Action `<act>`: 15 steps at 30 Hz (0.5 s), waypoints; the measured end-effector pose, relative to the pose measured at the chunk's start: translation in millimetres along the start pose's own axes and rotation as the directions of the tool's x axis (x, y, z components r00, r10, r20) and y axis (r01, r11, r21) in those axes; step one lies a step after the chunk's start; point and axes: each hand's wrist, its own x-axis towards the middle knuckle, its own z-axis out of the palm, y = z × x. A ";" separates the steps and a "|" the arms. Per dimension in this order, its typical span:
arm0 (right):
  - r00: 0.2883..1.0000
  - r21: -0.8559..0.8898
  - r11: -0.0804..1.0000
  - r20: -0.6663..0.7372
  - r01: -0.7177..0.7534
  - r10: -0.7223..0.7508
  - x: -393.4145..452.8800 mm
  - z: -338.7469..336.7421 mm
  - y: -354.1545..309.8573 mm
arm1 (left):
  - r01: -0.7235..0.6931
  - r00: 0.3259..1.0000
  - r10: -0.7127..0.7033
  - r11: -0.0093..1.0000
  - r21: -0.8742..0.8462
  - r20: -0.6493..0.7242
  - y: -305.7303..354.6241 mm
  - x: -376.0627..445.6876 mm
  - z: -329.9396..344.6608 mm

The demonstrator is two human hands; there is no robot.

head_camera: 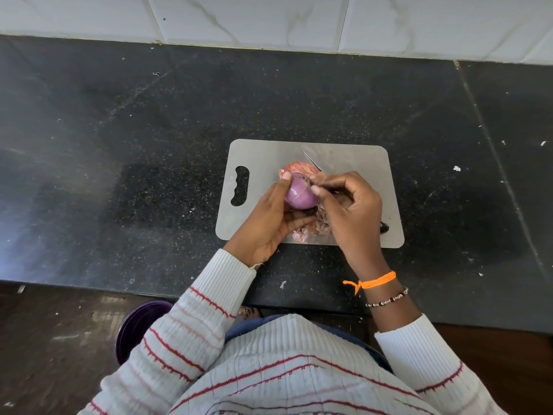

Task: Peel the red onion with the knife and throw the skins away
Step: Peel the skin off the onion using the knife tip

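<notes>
Red onion (300,195), mostly peeled and glossy purple, held up just over the middle of a grey cutting board (353,157) on a black speckled countertop (149,130)

Left hand (269,218) cupped round the onion's left side and underside, fingers curled beneath it, thumb lying up along its left flank

Right hand (350,205) at the onion's right side, thumb and fingertips pinched together at its dark top end; fingers curled, seemingly nipping a scrap of skin there, too small to tell for certain

Knife (312,161) lying across the board behind and under the right hand: thin blade tip showing beyond the onion, dark handle end (384,226) peeping out at the board's right edge; whether the right hand touches the knife — cannot tell

Loose skins (296,168), pale orange-pink, heaped on the board behind the onion, with more scraps (300,233) under the hands at the board's near edge

Board with a wavy cut-out grip slot (241,185) at its left end

Orange thread (374,282) and beaded bracelet (387,299) on the right wrist; white ribbed sleeves with red stripes on both arms

Purple round container (134,327) down on the floor at lower left, partly hidden by the left sleeve

White marbled tiles (269,19) along the wall behind the countertop

No writing, brand or label legible anywhere
</notes>
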 end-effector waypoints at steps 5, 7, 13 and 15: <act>0.994 -0.169 0.985 -0.108 -0.023 0.005 5.1 -8.9 13.9 | 0.012 1.000 -0.012 1.000 0.011 -0.008 1.1 -0.6 0.7; 0.994 -0.217 0.976 -0.110 -0.008 -0.017 4.5 -9.2 16.3 | 0.015 1.000 -0.015 1.000 0.009 -0.012 0.9 -0.2 1.0; 0.998 -0.185 0.982 -0.023 0.048 -0.054 2.3 -8.4 4.8 | 0.019 1.000 -0.019 1.000 0.012 0.016 2.2 -1.5 3.0; 0.997 -0.109 0.992 0.017 0.071 -0.070 0.6 -4.9 -3.1 | 0.014 1.000 -0.014 1.000 0.014 0.022 2.5 -2.1 3.2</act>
